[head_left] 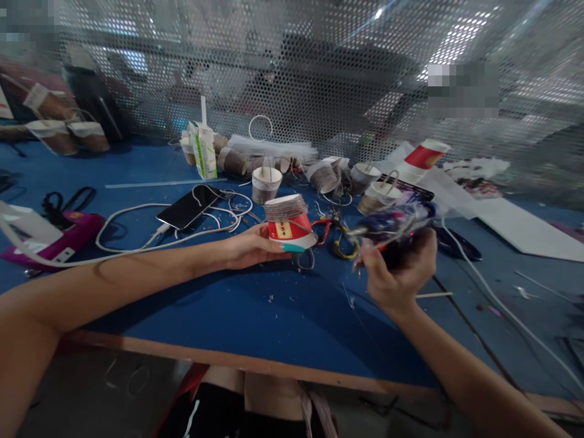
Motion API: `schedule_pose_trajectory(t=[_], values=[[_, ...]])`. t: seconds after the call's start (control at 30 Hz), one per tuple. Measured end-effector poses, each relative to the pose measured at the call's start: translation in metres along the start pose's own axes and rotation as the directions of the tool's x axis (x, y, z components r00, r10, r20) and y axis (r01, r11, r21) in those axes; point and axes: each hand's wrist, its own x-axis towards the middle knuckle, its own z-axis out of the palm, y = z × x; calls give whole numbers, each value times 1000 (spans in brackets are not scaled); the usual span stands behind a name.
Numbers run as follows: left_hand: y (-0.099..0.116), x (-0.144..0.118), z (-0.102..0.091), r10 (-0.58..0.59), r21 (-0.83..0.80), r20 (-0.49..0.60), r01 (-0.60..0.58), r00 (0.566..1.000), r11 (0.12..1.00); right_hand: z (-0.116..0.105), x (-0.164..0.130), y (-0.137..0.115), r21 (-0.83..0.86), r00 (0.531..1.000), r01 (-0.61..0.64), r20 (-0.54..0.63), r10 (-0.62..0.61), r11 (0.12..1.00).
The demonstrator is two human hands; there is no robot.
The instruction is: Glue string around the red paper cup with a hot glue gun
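Two hands mid-table, left hand clasping a red paper cup, right hand clenching a dark tool.

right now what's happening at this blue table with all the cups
A person works with bare hands at the blue table. The left hand holds a red and white paper cup, tipped on its side with its base toward the camera. The right hand grips a blurred dark tool beside the cup. Behind them lie more paper cups, a phone on a white cable, and a small carton with a straw.
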Motion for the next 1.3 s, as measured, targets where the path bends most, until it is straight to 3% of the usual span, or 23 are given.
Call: schedule_pose_trajectory(t=[0.1,0.3,0.57,0.73,0.83,1.1,1.3], values=[[1,0,1,0,-1,2,0,1000,1000,2,0,-4,-239,988,87,-100,-114,967],[0,1,3,25,0,-16,-25,1000,1000,4,0,-8,-463,989,55,-95,-112,885],[0,2,4,25,0,-38,-25,999,1000,3,-1,-1,-502,985,107,-67,-162,858],[1,1,5,19,2,-55,-19,998,1000,4,4,8,-461,894,360,-77,-441,811],[0,1,5,21,-11,-55,-22,998,1000,4,4,8,-443,858,434,-62,-510,784],[0,2,4,18,-36,-75,-21,997,999,2,2,6,-434,888,401,-31,-459,807],[1,1,4,9,-68,-83,-15,996,998,1,3,7,-447,933,294,-58,-356,844]])
